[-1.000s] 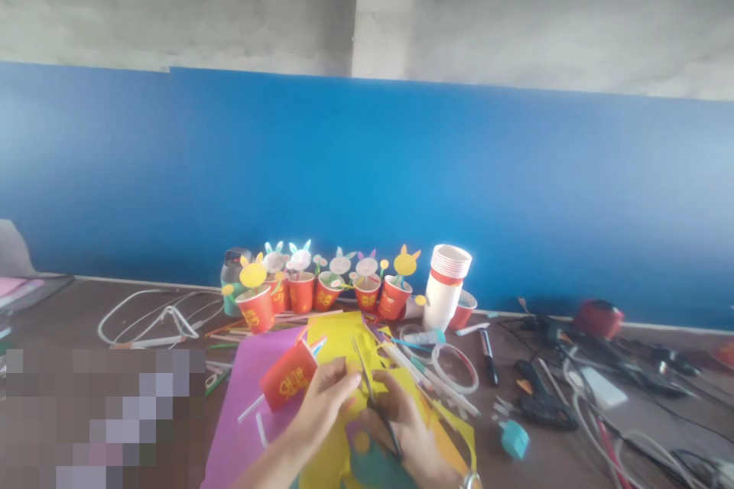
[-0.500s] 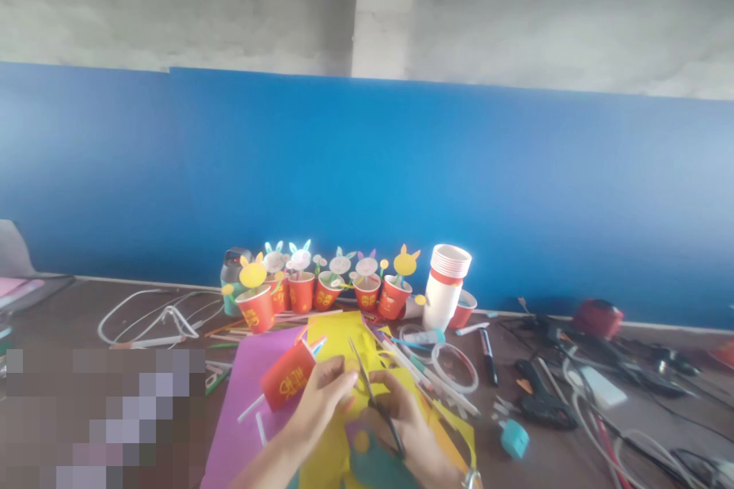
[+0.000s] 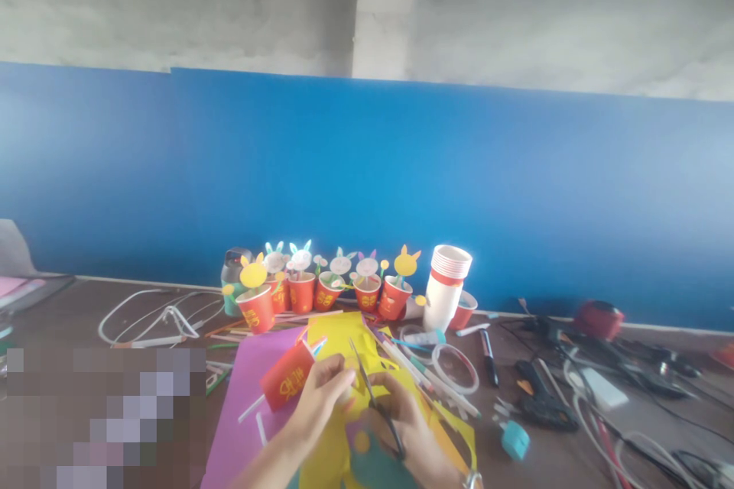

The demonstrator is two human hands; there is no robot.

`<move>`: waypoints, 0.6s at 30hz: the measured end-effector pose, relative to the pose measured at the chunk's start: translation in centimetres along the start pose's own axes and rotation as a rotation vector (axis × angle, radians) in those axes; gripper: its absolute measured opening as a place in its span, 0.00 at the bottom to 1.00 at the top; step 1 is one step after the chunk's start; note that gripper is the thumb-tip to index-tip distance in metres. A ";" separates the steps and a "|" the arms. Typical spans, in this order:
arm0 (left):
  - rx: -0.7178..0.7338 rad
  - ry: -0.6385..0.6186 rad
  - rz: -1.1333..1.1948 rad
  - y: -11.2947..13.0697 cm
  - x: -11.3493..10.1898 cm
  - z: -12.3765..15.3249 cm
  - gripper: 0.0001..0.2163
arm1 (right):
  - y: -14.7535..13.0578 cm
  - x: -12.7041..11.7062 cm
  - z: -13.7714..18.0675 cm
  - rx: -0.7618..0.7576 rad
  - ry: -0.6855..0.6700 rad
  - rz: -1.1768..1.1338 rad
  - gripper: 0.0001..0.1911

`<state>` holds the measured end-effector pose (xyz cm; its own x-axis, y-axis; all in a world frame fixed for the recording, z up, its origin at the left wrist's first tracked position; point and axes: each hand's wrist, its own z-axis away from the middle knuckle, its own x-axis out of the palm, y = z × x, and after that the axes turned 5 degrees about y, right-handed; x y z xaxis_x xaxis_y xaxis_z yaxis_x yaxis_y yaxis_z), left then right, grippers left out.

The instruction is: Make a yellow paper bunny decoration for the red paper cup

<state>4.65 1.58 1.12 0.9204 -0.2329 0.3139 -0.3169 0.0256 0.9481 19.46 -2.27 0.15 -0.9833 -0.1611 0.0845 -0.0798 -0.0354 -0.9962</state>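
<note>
My right hand [image 3: 408,422] grips a pair of scissors [image 3: 370,390] whose blades point up and away from me. My left hand [image 3: 321,397] pinches a small piece of yellow paper [image 3: 349,396] right beside the blades. Both hands hover over yellow paper sheets [image 3: 338,332] and a purple sheet [image 3: 252,390]. A red paper cup [image 3: 287,377] lies on its side just left of my left hand, with a white straw [image 3: 251,408] poking out below it.
A row of red cups with paper bunny flowers [image 3: 321,283] stands against the blue wall, beside a stack of white cups [image 3: 446,286]. Tape rings [image 3: 454,367], pens, a glue gun [image 3: 536,397], cables [image 3: 619,397] and a teal tape dispenser [image 3: 514,439] lie to the right. White wire loops [image 3: 154,317] lie to the left.
The scissors blades have tilted slightly and my left hand has shifted a little toward them; otherwise the scene is the same.
</note>
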 end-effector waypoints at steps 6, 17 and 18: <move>-0.006 0.028 0.017 0.6 0.3 0.2 0.20 | 0.5 -0.2 -0.2 0.009 0.006 -0.023 0.25; -0.012 0.075 -0.003 -0.1 0.0 0.4 0.19 | -0.4 0.0 0.1 0.027 0.008 0.009 0.22; -0.005 0.073 -0.024 -0.4 -0.1 0.4 0.19 | -0.4 0.1 0.1 0.027 0.005 0.010 0.22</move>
<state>4.64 1.21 0.70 0.9421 -0.1620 0.2935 -0.2932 0.0260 0.9557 19.45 -2.34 0.59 -0.9848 -0.1569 0.0748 -0.0661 -0.0601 -0.9960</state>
